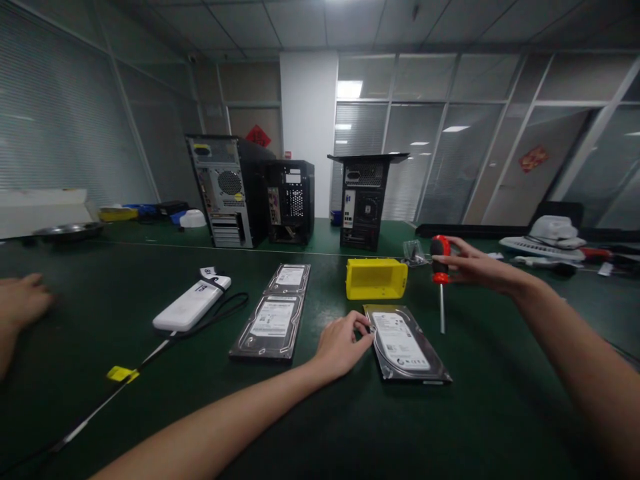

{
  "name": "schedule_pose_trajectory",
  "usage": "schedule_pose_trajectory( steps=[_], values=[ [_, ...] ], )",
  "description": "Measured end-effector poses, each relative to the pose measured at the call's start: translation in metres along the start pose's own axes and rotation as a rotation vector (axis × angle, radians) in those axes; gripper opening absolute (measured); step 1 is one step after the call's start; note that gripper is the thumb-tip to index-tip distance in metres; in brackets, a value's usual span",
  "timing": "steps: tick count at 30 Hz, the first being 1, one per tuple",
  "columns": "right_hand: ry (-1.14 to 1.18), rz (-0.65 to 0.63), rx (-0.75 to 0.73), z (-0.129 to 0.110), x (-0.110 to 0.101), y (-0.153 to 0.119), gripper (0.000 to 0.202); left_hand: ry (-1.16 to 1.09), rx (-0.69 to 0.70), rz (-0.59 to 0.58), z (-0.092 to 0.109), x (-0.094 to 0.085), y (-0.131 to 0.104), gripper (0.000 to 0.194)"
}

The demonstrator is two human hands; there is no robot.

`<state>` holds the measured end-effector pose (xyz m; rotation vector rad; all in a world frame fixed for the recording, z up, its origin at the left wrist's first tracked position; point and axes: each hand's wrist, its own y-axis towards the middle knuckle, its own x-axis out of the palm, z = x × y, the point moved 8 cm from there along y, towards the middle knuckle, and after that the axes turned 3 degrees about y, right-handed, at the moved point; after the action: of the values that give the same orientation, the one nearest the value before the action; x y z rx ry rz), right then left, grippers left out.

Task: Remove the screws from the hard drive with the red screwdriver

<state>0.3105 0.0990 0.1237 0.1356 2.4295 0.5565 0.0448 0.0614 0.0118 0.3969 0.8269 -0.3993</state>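
A hard drive (405, 343) with a white label lies on the green table, and my left hand (345, 343) is at its left edge. The thumb and fingers of that hand are pinched together; whatever is between them is too small to make out. My right hand (463, 261) grips a red and black screwdriver (441, 260) by its handle, right of the drive, with the shaft pointing down. Behind the drive a yellow box (376, 280) rests on its side, its open face toward me. Two more drives (273, 325) lie end to end left of my left hand.
A white power bank (193, 305) with a black cable lies at the left. Another person's hand (25, 300) is at the far left. Computer cases (253, 193) stand at the back, one (364, 203) behind the yellow box. A white object (555, 233) and tools lie back right.
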Motion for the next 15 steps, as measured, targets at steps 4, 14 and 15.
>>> schedule_pose_trajectory(
  steps=[4,14,15],
  values=[
    [0.395,-0.017,0.123,-0.025,0.004,-0.001,0.060,-0.008,-0.003,0.000,0.001,0.000,0.000,0.025],
    [0.103,-0.145,-0.064,-0.082,0.031,-0.011,0.068,-0.013,-0.010,-0.021,-0.001,0.001,0.001,0.026],
    [0.089,-0.145,-0.063,-0.082,0.031,-0.011,0.068,-0.015,-0.011,-0.026,-0.001,0.000,0.001,0.026]
  ],
)
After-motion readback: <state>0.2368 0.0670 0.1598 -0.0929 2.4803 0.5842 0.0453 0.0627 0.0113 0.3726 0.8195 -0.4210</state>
